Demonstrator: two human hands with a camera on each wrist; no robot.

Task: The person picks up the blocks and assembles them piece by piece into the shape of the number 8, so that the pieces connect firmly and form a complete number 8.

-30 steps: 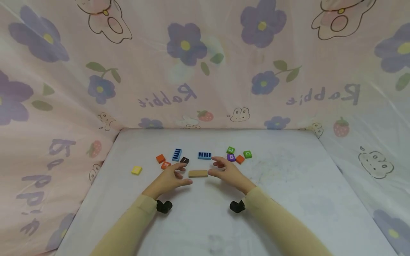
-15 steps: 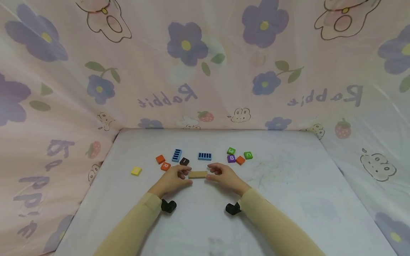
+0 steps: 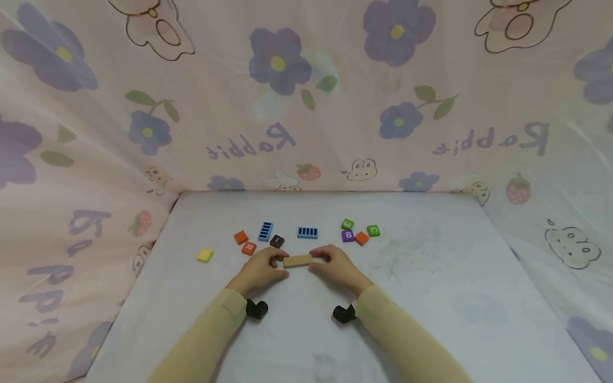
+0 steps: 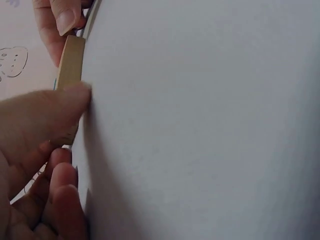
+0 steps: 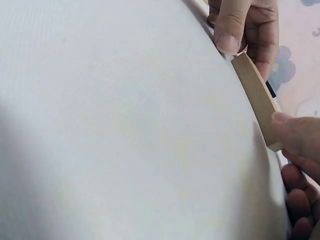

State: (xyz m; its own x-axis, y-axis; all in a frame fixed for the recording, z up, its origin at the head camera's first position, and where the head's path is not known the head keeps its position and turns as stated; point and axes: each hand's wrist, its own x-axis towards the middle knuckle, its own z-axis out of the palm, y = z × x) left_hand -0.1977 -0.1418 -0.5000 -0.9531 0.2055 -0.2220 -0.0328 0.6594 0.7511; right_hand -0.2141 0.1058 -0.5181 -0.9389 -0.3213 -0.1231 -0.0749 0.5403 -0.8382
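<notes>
Head view: both hands (image 3: 261,270) (image 3: 336,267) pinch a wooden block (image 3: 297,261).

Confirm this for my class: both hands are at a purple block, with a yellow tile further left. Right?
Not purple: the head view shows the left hand and right hand at a tan wooden block. The yellow tile is indeed further left.

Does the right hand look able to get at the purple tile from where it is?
Probably yes: the purple tile lies just beyond the right hand, with bare table between. That hand seems to grip the block, though, so it would likely need to let go first.
</notes>
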